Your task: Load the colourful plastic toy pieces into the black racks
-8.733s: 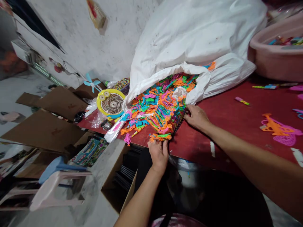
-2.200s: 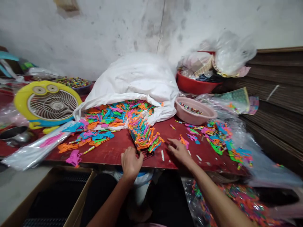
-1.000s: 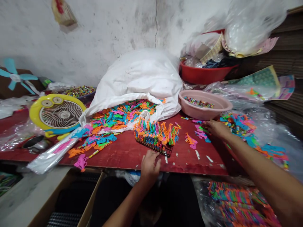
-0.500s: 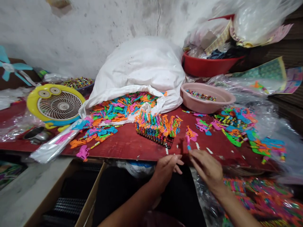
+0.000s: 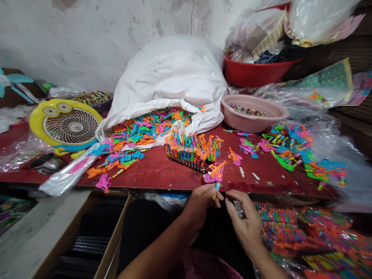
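Left hand [image 5: 200,201] pinches an orange toy [image 5: 217,169] at the worktop [image 5: 162,174] edge. Right hand [image 5: 245,223] sits just beside it, grip apart.

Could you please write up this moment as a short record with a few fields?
Left hand: pinches an orange and pink toy piece by its stick, upright
Right hand: fingertips beside the left's; contact with the piece unclear
Behind hands: rack of coloured pieces on red table
Farther back: white sack spilling pieces, pink basin, yellow fan
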Tool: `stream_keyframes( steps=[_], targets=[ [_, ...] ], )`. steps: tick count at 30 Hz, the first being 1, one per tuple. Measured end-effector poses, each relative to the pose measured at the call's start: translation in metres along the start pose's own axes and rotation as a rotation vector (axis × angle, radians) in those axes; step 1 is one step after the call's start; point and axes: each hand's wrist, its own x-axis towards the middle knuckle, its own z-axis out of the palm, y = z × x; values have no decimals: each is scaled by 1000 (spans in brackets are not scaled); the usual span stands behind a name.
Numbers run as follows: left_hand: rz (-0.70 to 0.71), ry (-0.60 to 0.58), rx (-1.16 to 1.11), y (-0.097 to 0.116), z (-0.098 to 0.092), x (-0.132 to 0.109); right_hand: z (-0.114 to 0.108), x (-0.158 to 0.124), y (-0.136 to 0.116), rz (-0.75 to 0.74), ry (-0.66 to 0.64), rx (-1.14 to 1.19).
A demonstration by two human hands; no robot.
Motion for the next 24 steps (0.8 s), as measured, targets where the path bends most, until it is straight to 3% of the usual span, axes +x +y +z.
stream_keyframes(
  steps=[3,6,14,17,20,22,24],
  targets=[
    [-24,-126,18,7,-1,-6,3,3,5,264,-95,203],
    [-99,-215,40,8,-7,-9,5,6,11,371,-224,351],
    [-35,-88,273,0,-18,-5,7,19,-3,410,-191,337],
    [178,103,574,10,-24,-3,9,28,-4,473,-45,346],
    [642,446,997,38,-35,0,15,41,1,536,164,397],
    [865,596,1258,62,-44,4,20,49,4,550,220,453],
    [928,598,1483,83,-53,10,28,54,6,564,226,484]
  ],
)
